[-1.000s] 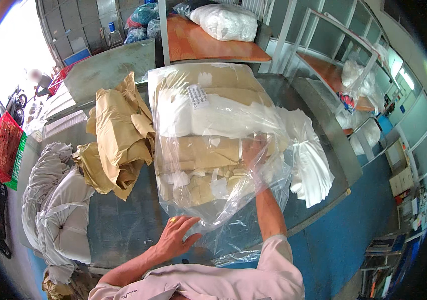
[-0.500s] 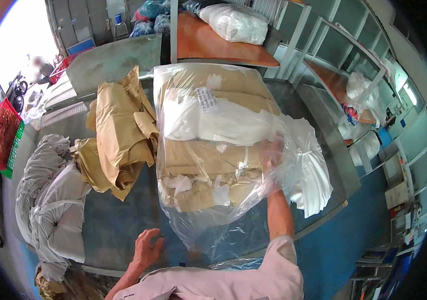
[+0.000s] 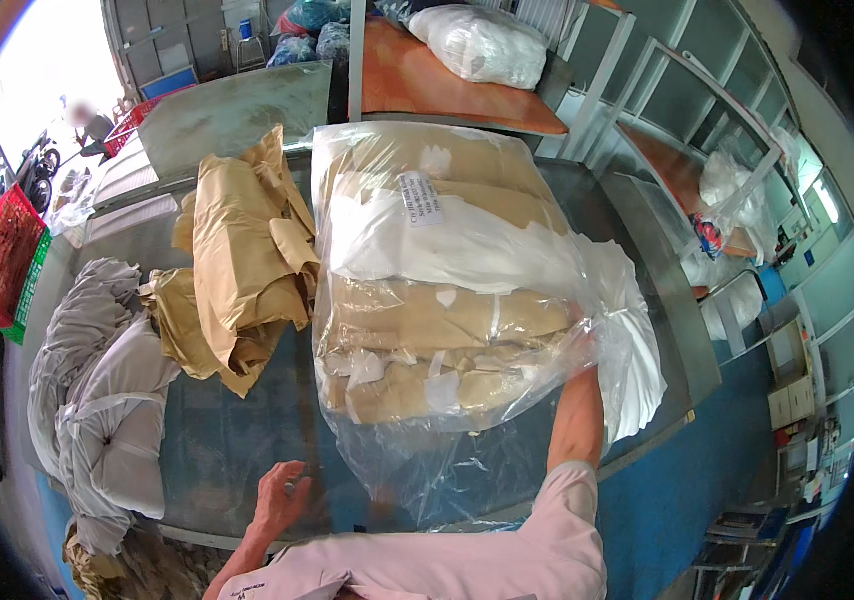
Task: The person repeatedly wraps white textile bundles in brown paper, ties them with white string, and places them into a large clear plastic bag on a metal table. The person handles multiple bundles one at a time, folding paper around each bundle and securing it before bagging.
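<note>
A large clear plastic bag (image 3: 407,470) lies in the middle of the table, around several brown-paper bundles (image 3: 397,310) and a white fabric roll (image 3: 417,250). A printed white label (image 3: 420,198) shows near its upper part. My right hand (image 3: 581,335) is inside or beneath the film at the bag's right side; film and glare hide its fingers. Beside that hand, white gathered cloth (image 3: 632,350) spreads over the table. My left hand (image 3: 283,495) hovers near the table's front edge, holding nothing, fingers loosely bent and apart.
Crumpled brown paper (image 3: 242,270) lies left of the bag. Tied grey-white cloth bundles (image 3: 112,410) sit at the table's left end. A wrapped white bundle (image 3: 477,45) rests on an orange shelf (image 3: 397,85) behind. A red and green crate (image 3: 7,265) stands far left.
My right hand has shifted right, toward the bag's right edge and the white cloth. My left hand has moved slightly left. The bundles keep their places on the table.
</note>
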A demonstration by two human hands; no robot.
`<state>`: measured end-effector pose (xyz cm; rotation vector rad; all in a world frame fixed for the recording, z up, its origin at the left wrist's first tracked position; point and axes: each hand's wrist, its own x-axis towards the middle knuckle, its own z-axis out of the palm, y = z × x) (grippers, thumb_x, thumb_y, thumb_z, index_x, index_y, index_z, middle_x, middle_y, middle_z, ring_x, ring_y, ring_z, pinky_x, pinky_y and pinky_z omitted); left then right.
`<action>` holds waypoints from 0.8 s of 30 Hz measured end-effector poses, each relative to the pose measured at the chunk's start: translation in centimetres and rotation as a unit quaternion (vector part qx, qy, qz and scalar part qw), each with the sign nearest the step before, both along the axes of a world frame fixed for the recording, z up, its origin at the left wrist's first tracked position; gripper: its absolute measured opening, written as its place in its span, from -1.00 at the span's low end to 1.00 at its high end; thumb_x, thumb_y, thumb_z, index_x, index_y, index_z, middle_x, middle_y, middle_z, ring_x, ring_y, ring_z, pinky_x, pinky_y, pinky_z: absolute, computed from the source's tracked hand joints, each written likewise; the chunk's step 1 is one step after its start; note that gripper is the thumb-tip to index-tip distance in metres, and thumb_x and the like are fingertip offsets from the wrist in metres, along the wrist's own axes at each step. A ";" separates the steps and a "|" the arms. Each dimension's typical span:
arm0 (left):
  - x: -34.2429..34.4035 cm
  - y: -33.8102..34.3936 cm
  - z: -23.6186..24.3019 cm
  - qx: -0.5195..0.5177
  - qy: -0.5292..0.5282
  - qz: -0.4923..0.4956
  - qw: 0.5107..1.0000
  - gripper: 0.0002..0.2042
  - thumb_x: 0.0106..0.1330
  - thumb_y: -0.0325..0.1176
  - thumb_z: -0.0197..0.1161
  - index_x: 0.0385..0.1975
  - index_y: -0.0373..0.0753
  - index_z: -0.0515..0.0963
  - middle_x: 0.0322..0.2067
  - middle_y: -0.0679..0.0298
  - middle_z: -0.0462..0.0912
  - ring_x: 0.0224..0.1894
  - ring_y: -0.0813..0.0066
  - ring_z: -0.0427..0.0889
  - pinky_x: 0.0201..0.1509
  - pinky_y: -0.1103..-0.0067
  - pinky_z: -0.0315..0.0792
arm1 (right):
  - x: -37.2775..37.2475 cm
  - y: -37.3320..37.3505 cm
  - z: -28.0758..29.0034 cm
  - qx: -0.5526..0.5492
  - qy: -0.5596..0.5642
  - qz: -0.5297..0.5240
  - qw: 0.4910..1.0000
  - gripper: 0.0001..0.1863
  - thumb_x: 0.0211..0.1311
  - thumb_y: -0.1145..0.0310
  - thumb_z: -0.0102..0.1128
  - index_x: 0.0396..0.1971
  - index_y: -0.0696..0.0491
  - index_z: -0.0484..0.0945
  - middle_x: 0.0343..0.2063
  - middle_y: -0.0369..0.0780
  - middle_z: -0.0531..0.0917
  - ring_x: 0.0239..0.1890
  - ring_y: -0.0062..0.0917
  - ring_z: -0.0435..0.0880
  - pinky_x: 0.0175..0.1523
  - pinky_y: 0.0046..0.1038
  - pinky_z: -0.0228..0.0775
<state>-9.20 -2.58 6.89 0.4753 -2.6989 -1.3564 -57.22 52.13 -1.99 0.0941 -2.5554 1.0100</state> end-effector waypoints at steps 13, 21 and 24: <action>-0.4 1.0 -1.2 0.050 0.003 -0.027 0.998 -0.75 0.22 -0.43 0.32 -0.12 -0.35 0.59 -0.19 0.03 0.69 -0.17 0.13 0.72 -0.10 0.40 0.57 | 7.8 3.8 -2.4 -0.335 -0.066 0.052 0.938 -0.63 0.36 0.13 0.14 0.02 0.05 0.59 -0.08 -0.13 0.64 0.08 -0.34 0.59 0.10 -0.21 0.45; -0.7 3.9 -1.0 0.150 -0.124 -0.053 0.979 -0.71 0.28 -0.38 0.32 -0.04 -0.33 0.60 -0.11 0.04 0.70 -0.14 0.27 0.72 -0.07 0.45 0.57 | 33.7 -8.9 3.6 -0.085 -0.080 -0.020 0.993 -0.81 0.24 0.39 0.22 -0.19 0.12 0.60 -0.32 -0.22 0.63 -0.37 -0.52 0.59 -0.35 -0.47 0.44; -1.6 6.0 -2.0 0.262 -0.227 -0.222 0.911 -0.60 0.43 -0.14 0.20 0.09 -0.31 0.55 -0.02 0.14 0.67 0.03 0.38 0.63 0.14 0.43 0.47 | 42.2 -13.3 3.9 -0.718 -0.262 -0.026 0.644 -0.85 0.14 0.56 0.21 -0.27 0.13 0.60 -0.39 -0.19 0.63 -0.49 -0.41 0.60 -0.37 -0.36 0.47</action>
